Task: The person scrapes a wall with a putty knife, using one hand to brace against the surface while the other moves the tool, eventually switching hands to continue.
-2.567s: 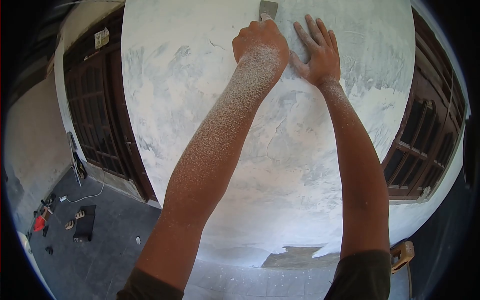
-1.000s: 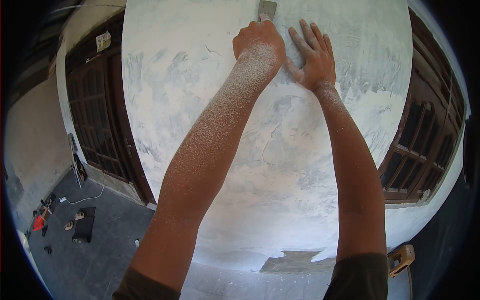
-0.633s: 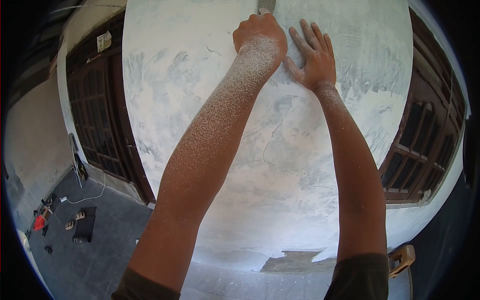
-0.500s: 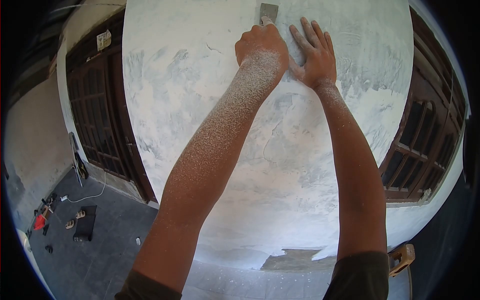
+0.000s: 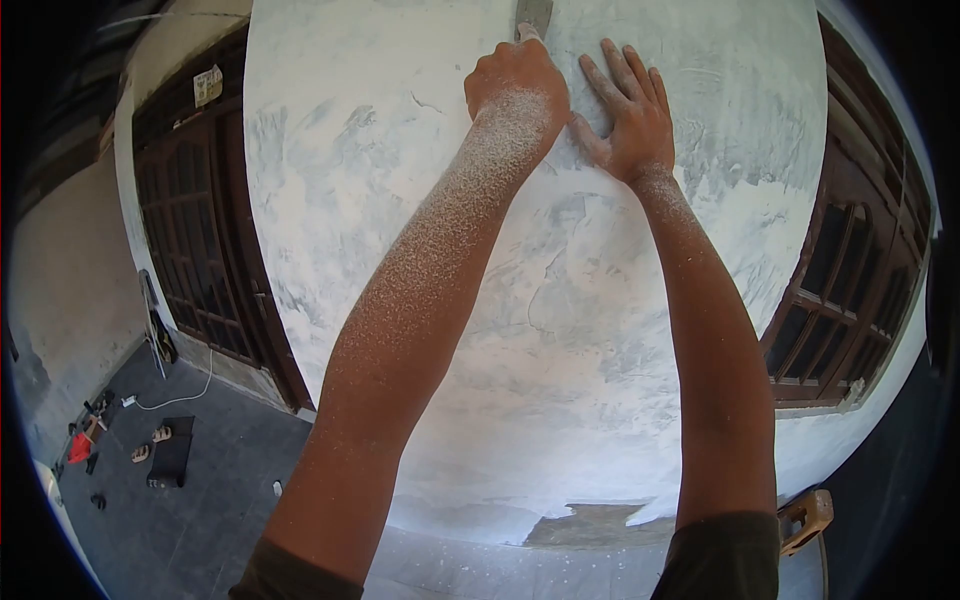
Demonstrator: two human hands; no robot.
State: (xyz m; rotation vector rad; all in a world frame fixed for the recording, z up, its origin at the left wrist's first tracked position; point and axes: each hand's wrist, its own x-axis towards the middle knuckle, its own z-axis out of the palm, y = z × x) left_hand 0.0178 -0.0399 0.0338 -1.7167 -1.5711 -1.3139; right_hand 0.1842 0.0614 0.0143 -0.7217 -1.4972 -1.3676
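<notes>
Wrapped round a scraper [image 5: 534, 14], my left hand [image 5: 517, 82] is raised against the white and grey plastered wall [image 5: 590, 270]. The scraper's flat metal blade points up, near the top edge of the view. White dust covers the left wrist and forearm. Just to the right, my right hand [image 5: 632, 115] lies flat on the wall with its fingers spread and dusty fingertips. It holds nothing.
Dark wooden frames with panes flank the wall, a door [image 5: 190, 230] at left and a window [image 5: 840, 280] at right. On the grey floor lie sandals [image 5: 141, 453], a dark mat [image 5: 172, 455] and a white cable. A yellowish tool handle [image 5: 806, 521] shows at lower right.
My left hand and the scraper have moved slightly up and to the left along the wall. My right hand stays in nearly the same place.
</notes>
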